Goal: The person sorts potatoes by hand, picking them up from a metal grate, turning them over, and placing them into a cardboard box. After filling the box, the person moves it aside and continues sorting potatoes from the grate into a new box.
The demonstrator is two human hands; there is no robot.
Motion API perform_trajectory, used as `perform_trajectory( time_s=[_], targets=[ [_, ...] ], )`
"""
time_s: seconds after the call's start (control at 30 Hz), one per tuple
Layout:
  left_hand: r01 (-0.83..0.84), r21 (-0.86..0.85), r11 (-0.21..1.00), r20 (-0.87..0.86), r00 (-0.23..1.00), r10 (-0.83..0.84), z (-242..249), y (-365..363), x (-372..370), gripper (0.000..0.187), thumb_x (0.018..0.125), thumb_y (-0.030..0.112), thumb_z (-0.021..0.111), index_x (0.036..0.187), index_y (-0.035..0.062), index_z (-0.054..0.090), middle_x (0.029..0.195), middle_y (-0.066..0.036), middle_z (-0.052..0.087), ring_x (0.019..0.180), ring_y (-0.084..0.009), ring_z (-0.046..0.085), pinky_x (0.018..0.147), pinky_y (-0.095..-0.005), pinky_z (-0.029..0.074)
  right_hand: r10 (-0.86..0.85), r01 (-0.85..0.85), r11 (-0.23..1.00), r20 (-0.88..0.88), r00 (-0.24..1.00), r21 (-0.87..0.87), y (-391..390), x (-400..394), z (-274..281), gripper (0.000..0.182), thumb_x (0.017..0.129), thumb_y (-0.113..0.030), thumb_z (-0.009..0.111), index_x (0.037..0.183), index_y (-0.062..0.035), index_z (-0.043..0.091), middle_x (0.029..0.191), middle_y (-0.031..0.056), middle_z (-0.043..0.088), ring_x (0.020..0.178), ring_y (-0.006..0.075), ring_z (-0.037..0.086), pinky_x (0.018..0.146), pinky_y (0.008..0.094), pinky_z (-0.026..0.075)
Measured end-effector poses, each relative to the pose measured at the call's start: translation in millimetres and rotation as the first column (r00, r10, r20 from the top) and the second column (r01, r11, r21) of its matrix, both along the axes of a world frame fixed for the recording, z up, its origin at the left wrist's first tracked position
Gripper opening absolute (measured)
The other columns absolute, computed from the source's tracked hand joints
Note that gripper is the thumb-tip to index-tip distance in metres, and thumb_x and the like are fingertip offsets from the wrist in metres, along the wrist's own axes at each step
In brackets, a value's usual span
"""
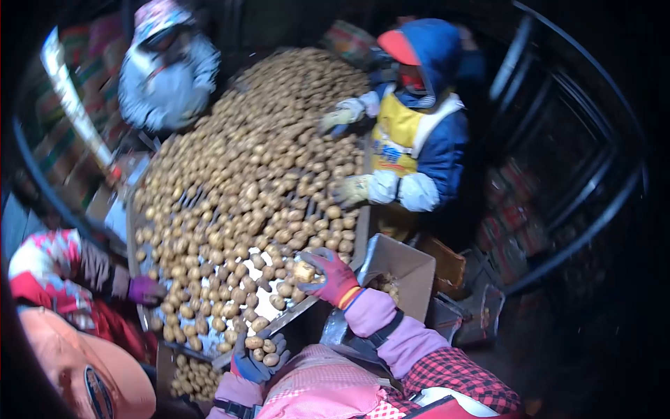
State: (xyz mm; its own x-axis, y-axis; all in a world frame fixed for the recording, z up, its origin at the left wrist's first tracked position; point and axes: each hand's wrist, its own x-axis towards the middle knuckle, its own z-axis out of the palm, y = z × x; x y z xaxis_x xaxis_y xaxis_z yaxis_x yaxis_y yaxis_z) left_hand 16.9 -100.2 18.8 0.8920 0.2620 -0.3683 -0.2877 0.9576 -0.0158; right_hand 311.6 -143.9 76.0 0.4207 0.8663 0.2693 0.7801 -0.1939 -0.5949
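My right hand (333, 278), in a pink and grey glove, grips a pale potato (305, 272) above the near right edge of a large sorting table (283, 318). My left hand (252, 367), in a dark grey and blue glove, is palm up at the table's near edge. Its fingers curl around several potatoes (262, 348). A broad heap of potatoes (272, 146) covers the table and thins out toward me, where the bright surface shows between them.
Co-workers stand around the table: one in a yellow apron (394, 133), one in a light jacket (164, 84), one in an orange cap (91, 363). A cardboard box (405, 269) stands right of my right hand. A container of potatoes (194, 377) is below the near left edge.
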Motion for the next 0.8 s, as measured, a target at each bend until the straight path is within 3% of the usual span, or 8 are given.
perform_trajectory(
  time_s=[0.07, 0.13, 0.2, 0.27, 0.3, 0.37, 0.43, 0.8],
  targets=[
    [0.102, 0.033, 0.994, 0.147, 0.983, -0.106, 1.4, 4.0, 23.5, 0.064, 0.090, 0.057, 0.047, 0.123, 0.0028, 0.055, 0.082, -0.009, 0.056, 0.075, -0.0251, 0.053, 0.077, -0.0416, 0.051, -0.111, 0.125, 0.972, -0.079, 0.991, 0.198, -41.8, 29.5, -3.3, 0.067, 0.064, -0.034, 0.085, 0.123, -0.0130, 0.061, 0.115, 0.0116, 0.058, 0.099, 0.0250, 0.061, 0.085, 0.0365, 0.051],
    [0.108, -0.047, 0.993, 0.142, 0.985, -0.100, 19.2, -0.1, 43.7, 0.065, 0.090, 0.057, 0.047, 0.121, 0.0000, 0.056, 0.076, -0.005, 0.054, 0.075, -0.0218, 0.054, 0.072, -0.0372, 0.051, 0.084, 0.393, 0.878, -0.897, 0.435, 0.273, -90.8, 43.3, -3.7, 0.053, 0.076, -0.033, 0.077, 0.121, -0.0107, 0.061, 0.101, 0.0026, 0.063, 0.079, 0.0143, 0.060, 0.061, 0.0306, 0.051],
    [0.207, 0.150, 0.967, -0.325, 0.934, -0.149, 53.5, -15.7, 65.7, 0.067, 0.091, 0.055, 0.047, 0.122, -0.0039, 0.053, 0.080, -0.006, 0.062, 0.079, -0.0178, 0.058, 0.076, -0.0366, 0.052, 0.124, 0.463, 0.868, -0.981, 0.149, 0.181, -154.5, 58.3, 26.9, 0.043, 0.087, -0.041, 0.065, 0.121, -0.0159, 0.059, 0.105, 0.0025, 0.062, 0.078, 0.0144, 0.061, 0.058, 0.0261, 0.049],
    [0.287, 0.057, 0.956, -0.055, 0.957, -0.284, 25.9, -14.2, 78.4, 0.065, 0.091, 0.055, 0.046, 0.121, -0.0011, 0.056, 0.086, -0.008, 0.065, 0.083, -0.0190, 0.060, 0.079, -0.0373, 0.053, 0.380, 0.684, 0.695, -0.921, -0.089, 0.221, -221.4, 50.2, 4.9, 0.050, 0.086, -0.053, 0.061, 0.124, -0.0211, 0.054, 0.108, 0.0034, 0.061, 0.095, 0.0221, 0.064, 0.067, 0.0260, 0.053],
    [0.219, 0.065, 0.974, -0.225, 0.954, -0.199, 4.3, -18.9, 88.7, 0.065, 0.091, 0.057, 0.046, 0.120, -0.0005, 0.056, 0.083, -0.007, 0.064, 0.083, -0.0205, 0.060, 0.078, -0.0367, 0.053, 0.456, 0.711, 0.647, -0.887, -0.071, 0.275, -256.7, 48.0, -26.1, 0.050, 0.087, -0.053, 0.061, 0.125, -0.0216, 0.054, 0.109, 0.0035, 0.061, 0.098, 0.0229, 0.063, 0.069, 0.0261, 0.053],
    [0.364, 0.038, 0.931, -0.069, 0.930, -0.361, 8.0, -27.6, 92.9, 0.060, 0.090, 0.057, 0.047, 0.126, 0.0085, 0.053, 0.105, -0.012, 0.062, 0.093, -0.0237, 0.060, 0.075, -0.0373, 0.055, 0.480, 0.789, 0.533, -0.877, 0.016, 0.306, -315.0, 7.3, -53.0, 0.046, 0.090, -0.048, 0.059, 0.128, -0.0229, 0.052, 0.111, 0.0043, 0.061, 0.101, 0.0253, 0.062, 0.071, 0.0252, 0.054],
    [0.400, -0.083, 0.913, -0.180, 0.895, -0.408, 22.5, -42.0, 105.5, 0.051, 0.090, 0.054, 0.051, 0.126, 0.0188, 0.051, 0.127, -0.016, 0.053, 0.104, -0.0292, 0.058, 0.068, -0.0406, 0.056, 0.620, 0.871, 0.453, -0.769, -0.157, 0.188, -361.3, -26.8, -95.9, 0.048, 0.088, -0.048, 0.062, 0.128, -0.0242, 0.051, 0.109, 0.0072, 0.061, 0.094, 0.0240, 0.062, 0.064, 0.0246, 0.055],
    [0.509, -0.024, 0.861, -0.398, 0.785, -0.475, 25.4, -85.3, 120.7, 0.050, 0.087, 0.051, 0.057, 0.124, 0.0166, 0.053, 0.118, -0.016, 0.059, 0.096, -0.0323, 0.063, 0.053, -0.0373, 0.058, 0.545, 0.921, 0.346, -0.761, -0.351, -0.178, -425.0, -138.7, -118.6, 0.063, 0.082, -0.062, 0.060, 0.122, -0.0140, 0.054, 0.108, 0.0103, 0.060, 0.080, 0.0186, 0.059, 0.056, 0.0246, 0.054]
  ],
)
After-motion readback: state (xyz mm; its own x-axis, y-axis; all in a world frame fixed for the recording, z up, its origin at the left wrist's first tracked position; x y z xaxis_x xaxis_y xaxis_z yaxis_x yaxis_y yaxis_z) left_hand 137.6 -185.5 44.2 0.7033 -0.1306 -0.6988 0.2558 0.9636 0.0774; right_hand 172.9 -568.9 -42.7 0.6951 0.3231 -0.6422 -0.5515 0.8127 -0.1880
